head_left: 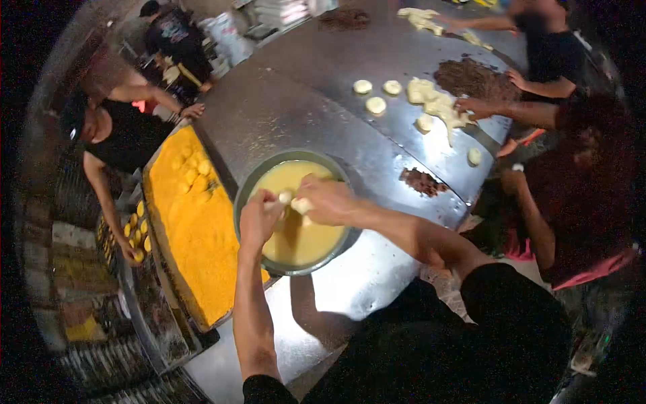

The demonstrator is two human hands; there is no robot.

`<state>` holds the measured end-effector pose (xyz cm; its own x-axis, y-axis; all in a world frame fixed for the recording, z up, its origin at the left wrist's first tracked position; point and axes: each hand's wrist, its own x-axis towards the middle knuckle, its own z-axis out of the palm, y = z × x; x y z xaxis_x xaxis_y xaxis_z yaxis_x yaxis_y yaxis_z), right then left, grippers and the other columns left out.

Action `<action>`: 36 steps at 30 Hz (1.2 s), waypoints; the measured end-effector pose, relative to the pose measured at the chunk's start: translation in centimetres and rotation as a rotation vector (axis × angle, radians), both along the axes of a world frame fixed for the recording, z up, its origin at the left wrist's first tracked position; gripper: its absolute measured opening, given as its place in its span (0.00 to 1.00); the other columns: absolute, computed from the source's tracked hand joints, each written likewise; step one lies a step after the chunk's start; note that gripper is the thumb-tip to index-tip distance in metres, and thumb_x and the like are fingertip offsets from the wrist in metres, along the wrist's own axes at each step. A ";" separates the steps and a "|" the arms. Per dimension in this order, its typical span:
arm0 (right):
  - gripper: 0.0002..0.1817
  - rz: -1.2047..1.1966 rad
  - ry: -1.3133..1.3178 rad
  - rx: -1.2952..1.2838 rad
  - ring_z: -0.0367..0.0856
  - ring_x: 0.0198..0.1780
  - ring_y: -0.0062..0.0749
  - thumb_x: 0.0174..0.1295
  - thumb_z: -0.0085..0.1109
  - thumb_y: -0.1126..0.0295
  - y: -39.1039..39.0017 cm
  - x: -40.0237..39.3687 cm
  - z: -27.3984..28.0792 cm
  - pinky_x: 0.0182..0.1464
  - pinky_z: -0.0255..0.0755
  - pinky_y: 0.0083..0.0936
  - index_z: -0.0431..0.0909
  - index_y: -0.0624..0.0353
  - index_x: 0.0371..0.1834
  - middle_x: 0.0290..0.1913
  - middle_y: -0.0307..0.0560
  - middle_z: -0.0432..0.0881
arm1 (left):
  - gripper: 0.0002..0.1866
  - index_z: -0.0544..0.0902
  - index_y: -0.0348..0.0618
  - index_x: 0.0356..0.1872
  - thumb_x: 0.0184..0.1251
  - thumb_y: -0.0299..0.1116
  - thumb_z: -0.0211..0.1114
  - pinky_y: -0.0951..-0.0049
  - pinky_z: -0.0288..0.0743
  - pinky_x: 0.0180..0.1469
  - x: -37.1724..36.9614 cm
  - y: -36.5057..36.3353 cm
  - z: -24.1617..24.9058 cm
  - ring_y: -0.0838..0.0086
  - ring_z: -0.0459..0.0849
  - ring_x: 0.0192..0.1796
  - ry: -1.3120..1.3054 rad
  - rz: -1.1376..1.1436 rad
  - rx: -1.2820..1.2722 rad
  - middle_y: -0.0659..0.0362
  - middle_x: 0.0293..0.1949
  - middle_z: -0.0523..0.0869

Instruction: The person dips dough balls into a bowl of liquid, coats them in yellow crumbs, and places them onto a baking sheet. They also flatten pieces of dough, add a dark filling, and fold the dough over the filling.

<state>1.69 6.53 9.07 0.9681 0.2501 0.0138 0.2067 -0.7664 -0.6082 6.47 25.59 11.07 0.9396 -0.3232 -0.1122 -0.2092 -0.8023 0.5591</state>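
Dough pieces [302, 206] partly behind fingers [313, 190]

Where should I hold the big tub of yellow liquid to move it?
Hold the round tub by its rim, one hand left, one right, coming from the near side. It is upright and open-topped, so two balanced grips would probably stop the liquid tipping out. The yellow-filled tray is close on its left, so reach carefully there.

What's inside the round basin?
Yellowish liquid; pale pieces show at the left hand and right hand. The liquid covers the basin bottom; anything submerged there is hidden.
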 end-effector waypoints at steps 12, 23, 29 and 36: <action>0.13 -0.611 -0.298 -0.544 0.84 0.34 0.44 0.55 0.55 0.60 -23.2 5.8 -5.4 0.34 0.76 0.40 0.82 0.57 0.26 0.29 0.51 0.83 | 0.16 0.82 0.41 0.47 0.61 0.38 0.62 0.61 0.74 0.54 -0.4 1.9 -0.5 0.53 0.77 0.57 -0.336 -0.114 0.057 0.43 0.59 0.74; 0.27 -0.714 -0.173 -0.095 0.77 0.49 0.58 0.51 0.57 0.61 -33.5 15.3 -8.5 0.53 0.70 0.43 0.71 0.62 0.55 0.46 0.65 0.79 | 0.19 0.82 0.40 0.44 0.60 0.45 0.64 0.66 0.76 0.49 17.1 -21.7 -5.3 0.58 0.84 0.45 -0.018 -0.440 -0.139 0.49 0.45 0.84; 0.27 -0.596 -0.015 -0.326 0.75 0.53 0.60 0.50 0.56 0.59 -35.8 23.5 -12.9 0.52 0.72 0.44 0.72 0.60 0.54 0.47 0.64 0.79 | 0.19 0.82 0.39 0.44 0.61 0.44 0.59 0.58 0.73 0.55 20.9 -34.0 -11.9 0.52 0.79 0.53 0.047 -0.285 0.082 0.48 0.49 0.82; 0.28 -0.485 -0.029 0.143 0.76 0.53 0.54 0.47 0.61 0.56 -33.5 26.7 -10.5 0.52 0.72 0.45 0.75 0.53 0.53 0.48 0.62 0.79 | 0.18 0.79 0.41 0.49 0.60 0.38 0.59 0.59 0.69 0.59 19.2 -36.7 -11.8 0.52 0.74 0.58 -0.017 -0.207 0.085 0.45 0.49 0.81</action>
